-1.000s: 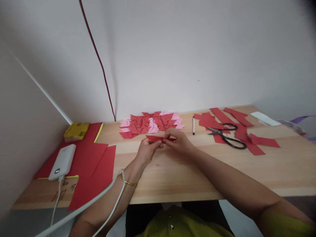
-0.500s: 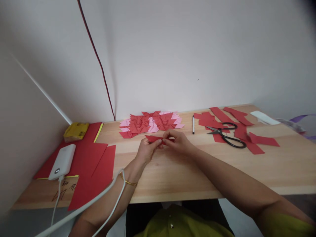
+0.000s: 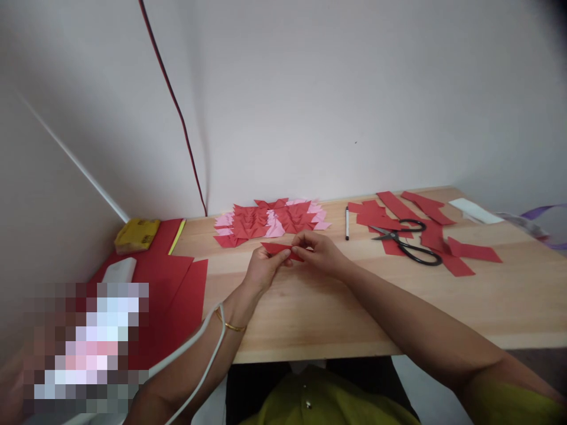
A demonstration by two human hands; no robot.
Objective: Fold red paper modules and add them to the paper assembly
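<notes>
A small folded piece of red paper (image 3: 273,248) is held just above the table, in front of me. My left hand (image 3: 264,265) pinches it from the left, thumb on top. From the other side my right hand (image 3: 316,251) grips the same paper between thumb and fingers, and the two thumbs almost meet. Fingers cover much of the paper, so its full shape is hidden. Just behind the hands lie rows of folded red and pink paper pieces (image 3: 272,219). A white cable (image 3: 212,321) runs over my left forearm, near a gold bracelet.
Black-handled scissors (image 3: 392,236) lie among red paper scraps (image 3: 473,251) on the right, with a marker (image 3: 347,224) beside them. At left are red sheets (image 3: 190,295), a yellow packet (image 3: 138,235) and a white power bank (image 3: 119,270). A pixelated patch covers the lower left.
A pixelated patch with something bright in it has appeared at the lower left, over part of the power bank and red sheets. Both hands stay nearly still, the right fingers shifting slightly.
</notes>
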